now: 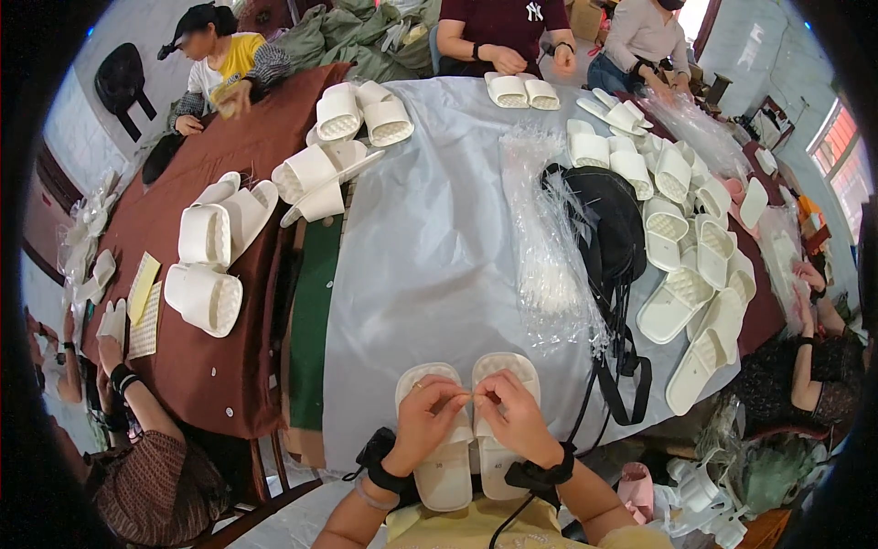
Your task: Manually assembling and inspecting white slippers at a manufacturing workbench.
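Note:
A pair of white slippers lies side by side at the near edge of the table, the left slipper [444, 478] and the right slipper [497, 462] with their soles pointing toward me. Over their upper halves my left hand [426, 421] and my right hand [514, 414] meet, fingertips pinched together at the gap between the slippers. Both hands are closed at the fingertips. Whatever is between them is too small to make out. Black bands circle both my wrists.
A grey cloth [402, 265] covers my table. Clear plastic bags [549, 265] and a black bag [608, 220] with straps lie right of centre. White slippers pile up at the right [709, 339] and on the brown-covered table [210, 297] at left. Several co-workers sit around.

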### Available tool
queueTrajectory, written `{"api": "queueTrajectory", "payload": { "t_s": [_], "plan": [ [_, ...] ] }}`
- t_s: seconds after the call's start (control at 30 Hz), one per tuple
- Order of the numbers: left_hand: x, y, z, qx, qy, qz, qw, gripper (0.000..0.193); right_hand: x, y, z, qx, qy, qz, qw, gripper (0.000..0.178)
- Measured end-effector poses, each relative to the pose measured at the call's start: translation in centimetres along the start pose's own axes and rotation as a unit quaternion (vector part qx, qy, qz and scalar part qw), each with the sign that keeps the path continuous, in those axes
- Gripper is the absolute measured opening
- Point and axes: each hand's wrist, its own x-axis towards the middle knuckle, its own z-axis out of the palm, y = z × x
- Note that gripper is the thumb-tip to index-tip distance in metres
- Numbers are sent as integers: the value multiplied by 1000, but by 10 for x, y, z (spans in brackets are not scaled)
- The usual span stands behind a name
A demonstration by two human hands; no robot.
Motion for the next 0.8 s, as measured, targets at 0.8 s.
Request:
{"api": "queueTrajectory", "payload": {
  "t_s": [0.8],
  "plan": [
    [2, 1, -4, -45, -16, -12, 999, 9, -2, -1, -1, -1, -6, -14, 1000, 9]
  ]
}}
